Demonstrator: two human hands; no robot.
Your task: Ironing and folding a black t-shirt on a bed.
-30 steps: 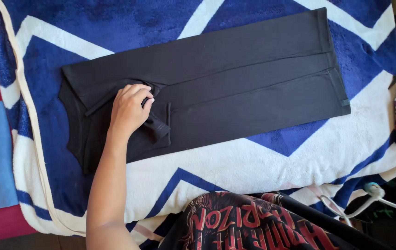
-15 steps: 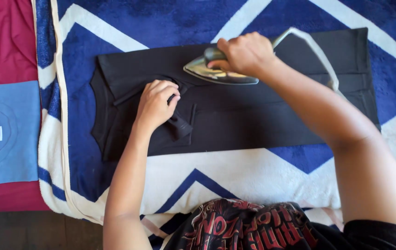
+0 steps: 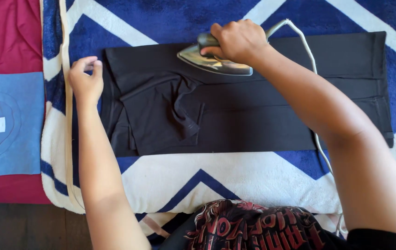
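Observation:
A black garment lies flat across a blue and white zigzag towel. A crumpled fold sits in its left half. My right hand grips the handle of a metal iron, which rests on the garment's upper middle with its tip pointing left. A white cord runs from the iron behind my right arm. My left hand pinches the garment's upper left corner at the towel's edge.
A folded light blue T-shirt lies on a red cloth to the left. Dark wooden floor shows at the lower left. My dark printed shirt fills the bottom middle.
My left hand left the crumpled fold and moved to the garment's upper left corner. My right hand brought in the iron and slid it left along the garment. The view shifted left.

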